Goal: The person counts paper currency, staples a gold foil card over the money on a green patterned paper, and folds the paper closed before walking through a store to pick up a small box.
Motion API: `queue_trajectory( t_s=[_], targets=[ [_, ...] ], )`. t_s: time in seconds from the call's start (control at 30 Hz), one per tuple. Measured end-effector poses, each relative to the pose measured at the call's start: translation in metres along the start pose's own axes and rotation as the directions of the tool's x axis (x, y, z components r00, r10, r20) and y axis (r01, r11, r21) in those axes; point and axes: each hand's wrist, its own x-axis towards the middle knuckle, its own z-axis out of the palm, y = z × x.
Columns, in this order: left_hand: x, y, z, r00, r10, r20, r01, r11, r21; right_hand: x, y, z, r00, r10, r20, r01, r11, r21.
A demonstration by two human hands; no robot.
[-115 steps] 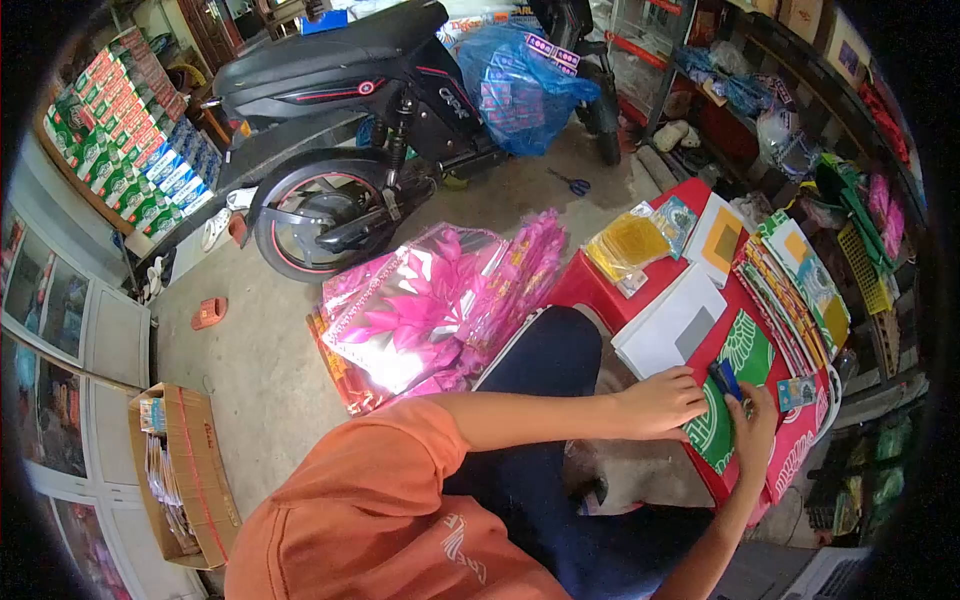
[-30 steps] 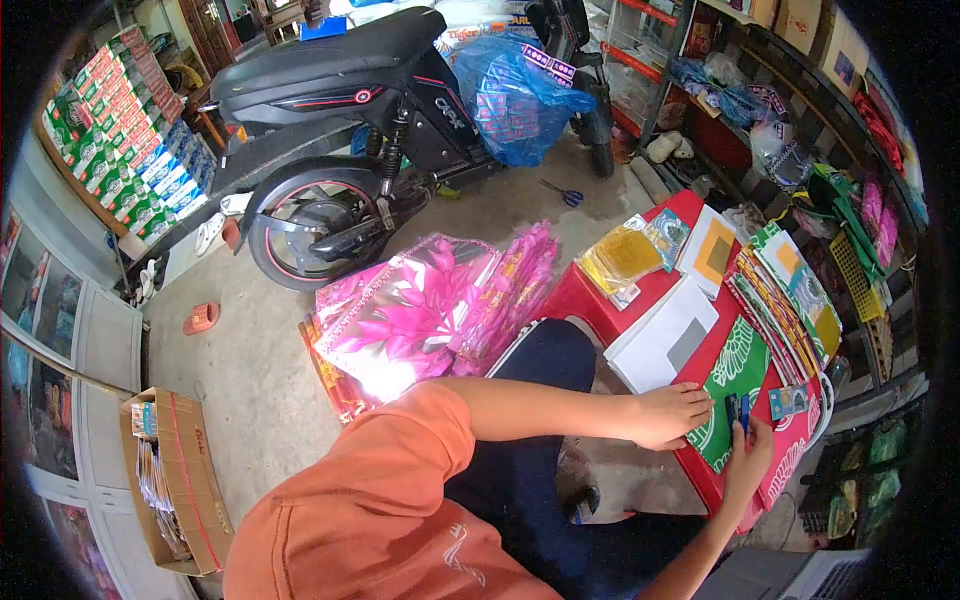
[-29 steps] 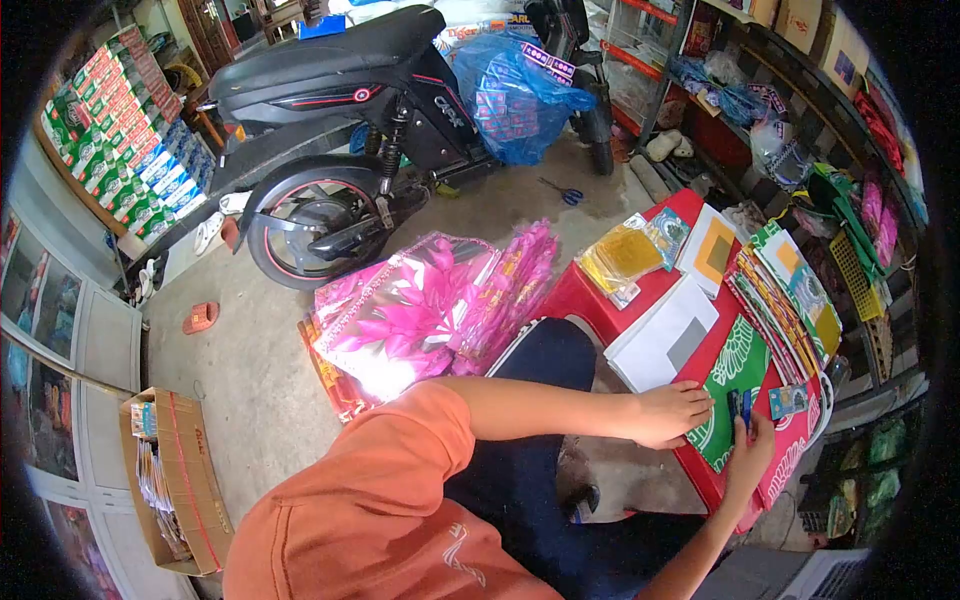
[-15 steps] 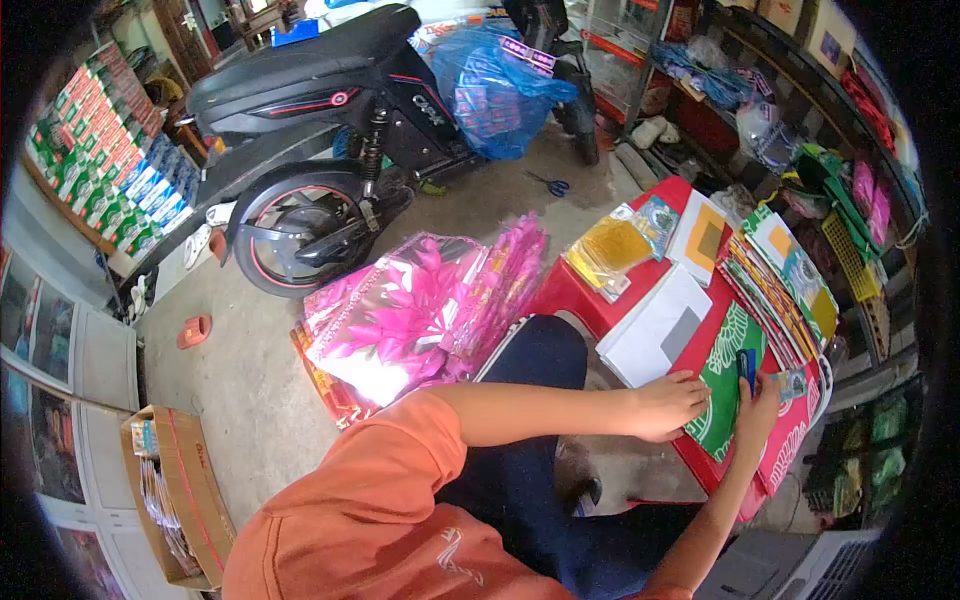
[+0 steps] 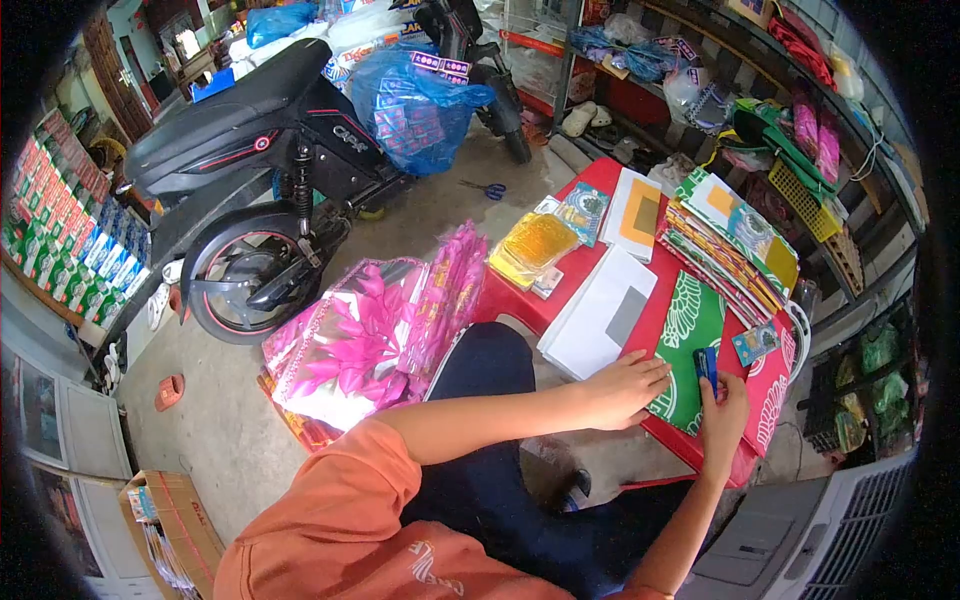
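My right hand [image 5: 724, 410] is closed around a blue stapler [image 5: 706, 368], which is over the right edge of a green sheet with white patterns [image 5: 690, 318]. On the lower left edge of that sheet lies my left hand [image 5: 628, 390], fingers stretched out flat. A small blue printed card [image 5: 757, 343] rests just beyond my right hand, beside a red sheet with white print [image 5: 772, 400]. To the left of the green sheet is a stack of white paper [image 5: 598, 315] with a grey patch.
The red table [image 5: 520, 303] also bears yellow packets [image 5: 533, 245], a white-and-orange sheet [image 5: 632, 215] and a row of folded patterned pieces [image 5: 718, 262]. Pink flowered packs [image 5: 365, 330] lie on the floor at left, near a motorbike [image 5: 290, 150]. Scissors [image 5: 490, 190] lie behind the table.
The view has swung to the right. My right hand with the stapler has shifted slightly nearer to me over the green sheet, leaving the small card more exposed. My left hand stays on the sheet.
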Motion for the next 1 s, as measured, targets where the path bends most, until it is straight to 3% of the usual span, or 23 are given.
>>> queue_trajectory(
  t_s=[0.43,1.0],
  targets=[
    [0.002,0.004,-0.005,0.998,-0.021,0.066,0.018,0.999,0.050,-0.006,0.010,0.011,0.996,0.065,-0.065,-0.055,0.987,0.153],
    [0.002,0.008,-0.006,0.998,-0.017,0.054,0.014,0.998,0.053,-0.011,0.009,0.011,0.996,0.045,-0.080,-0.036,0.993,0.108]
  ],
)
